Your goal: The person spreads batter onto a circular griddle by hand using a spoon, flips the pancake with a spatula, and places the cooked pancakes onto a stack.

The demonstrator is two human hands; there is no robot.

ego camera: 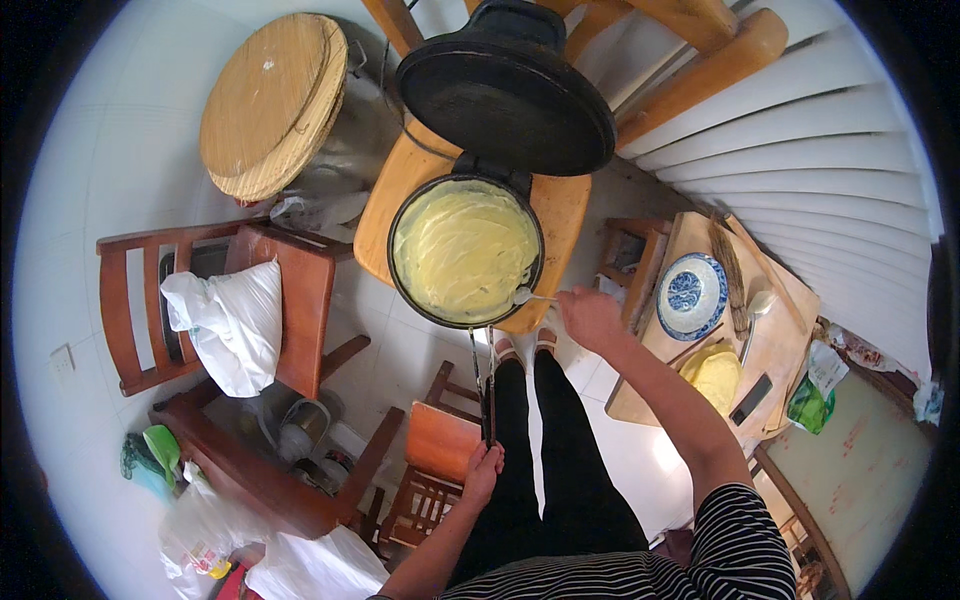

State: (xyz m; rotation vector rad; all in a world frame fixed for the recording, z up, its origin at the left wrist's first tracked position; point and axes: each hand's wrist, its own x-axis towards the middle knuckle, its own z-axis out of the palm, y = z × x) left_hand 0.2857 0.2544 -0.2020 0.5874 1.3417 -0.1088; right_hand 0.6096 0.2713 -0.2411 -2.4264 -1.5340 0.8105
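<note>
My right hand (592,321) grips the handle of a metal spoon (523,295), whose bowl rests at the near right edge of a pale yellow batter layer (465,247). The batter, streaked with swirls, covers most of a round black electric griddle pan (391,262). Behind it the griddle's black lid (502,105) is raised on its hinge. My left hand (484,469) holds a pair of long tongs (487,390) by the closed end; their two tips point at the pan's near rim. Whether they touch it I cannot tell.
The griddle stands on a wooden chair seat (566,225). To the right, a wooden board (780,330) carries a blue-and-white bowl (691,296), yellow dough (712,375), a ladle (757,311) and a phone (751,399). Left are a white sack (232,322) on a chair and a lidded pot (337,142).
</note>
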